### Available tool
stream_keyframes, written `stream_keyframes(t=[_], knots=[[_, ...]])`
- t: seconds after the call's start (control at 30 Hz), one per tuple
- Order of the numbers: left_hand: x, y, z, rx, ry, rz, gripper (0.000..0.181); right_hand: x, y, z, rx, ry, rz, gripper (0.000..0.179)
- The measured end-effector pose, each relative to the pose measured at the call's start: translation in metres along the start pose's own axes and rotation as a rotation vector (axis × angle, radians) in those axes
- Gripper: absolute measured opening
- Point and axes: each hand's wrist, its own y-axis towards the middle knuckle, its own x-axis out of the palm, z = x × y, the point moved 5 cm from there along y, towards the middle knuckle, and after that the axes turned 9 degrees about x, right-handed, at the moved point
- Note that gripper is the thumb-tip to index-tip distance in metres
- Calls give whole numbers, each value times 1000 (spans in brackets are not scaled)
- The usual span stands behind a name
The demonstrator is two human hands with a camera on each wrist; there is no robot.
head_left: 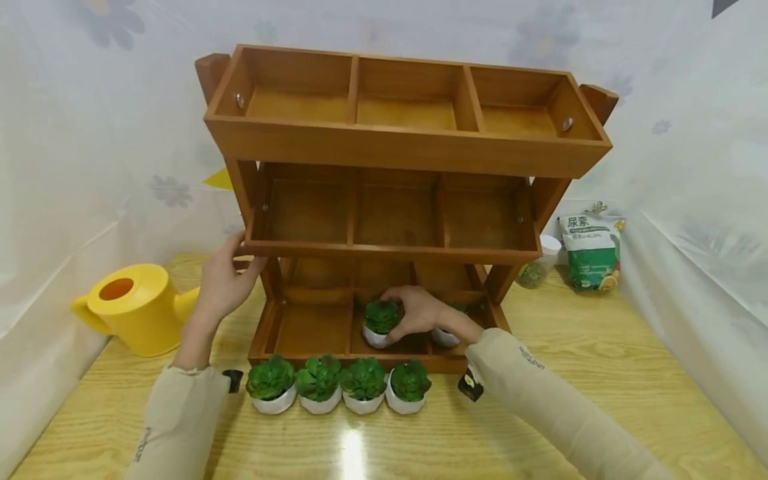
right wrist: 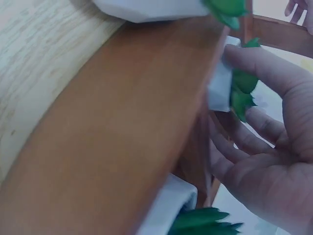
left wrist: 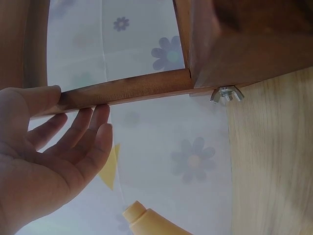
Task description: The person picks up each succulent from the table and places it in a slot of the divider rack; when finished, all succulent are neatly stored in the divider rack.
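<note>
A three-tiered brown wooden shelf (head_left: pixel 408 148) with divided compartments stands on the table. My right hand (head_left: pixel 420 311) grips a small potted succulent (head_left: pixel 381 320), a green plant in a white pot, inside the bottom tier's middle compartment. In the right wrist view, thumb and fingers lie around the white pot (right wrist: pixel 221 83). Partly behind that wrist, another potted succulent (head_left: pixel 446 337) sits in the right compartment. My left hand (head_left: pixel 231 277) holds the left end of the middle tier. Its thumb lies over a wooden bar (left wrist: pixel 132 89), with fingertips against the underside.
Several more potted succulents (head_left: pixel 321 385) line up in front of the shelf. At the left stands a yellow watering can (head_left: pixel 144 323). A white-lidded jar (head_left: pixel 536 267) and a green-and-white bag (head_left: pixel 591 257) are behind at the right. A wing nut (left wrist: pixel 227 94) sticks out below the shelf's side.
</note>
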Motion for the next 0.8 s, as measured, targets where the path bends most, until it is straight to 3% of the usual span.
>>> stream_keyframes(t=[0.43, 0.63, 0.8], knots=[[-1, 0, -1, 6, -1, 6, 49, -28, -28, 5, -46, 329, -16, 51], [-2, 0, -2, 9, -3, 8, 48, -20, -46, 4, -146, 512, 25, 42], [0, 0, -3, 6, -8, -2, 48, -7, -69, 4, -175, 628, 34, 37]])
